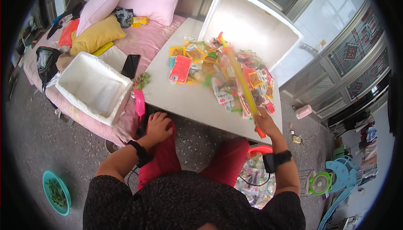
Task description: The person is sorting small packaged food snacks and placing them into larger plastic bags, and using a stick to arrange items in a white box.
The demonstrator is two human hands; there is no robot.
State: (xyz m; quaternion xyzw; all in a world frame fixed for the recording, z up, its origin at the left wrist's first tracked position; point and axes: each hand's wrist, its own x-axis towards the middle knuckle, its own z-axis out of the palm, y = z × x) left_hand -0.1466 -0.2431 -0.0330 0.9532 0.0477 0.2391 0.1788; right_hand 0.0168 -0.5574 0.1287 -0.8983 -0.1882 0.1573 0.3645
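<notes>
My right hand [263, 122] grips the near end of a long yellow rod [241, 80] with orange end parts. It slants away from me across a heap of small sealed snack packets [225, 86] on a pale table [185, 104]. Part of the rod and the packets near the heap's middle look blurred. A red-topped flat packet [180, 69] lies at the heap's left side. Resting on my left knee, in red trousers, my left hand [159, 126] holds nothing, its fingers slightly apart.
A large white foam box [252, 19] lies tipped behind the heap, its opening facing me. Another foam box [94, 86] sits on the pink bed at left, by a black phone [131, 66]. Beside my right leg stands a red-rimmed container [259, 149] with many packets.
</notes>
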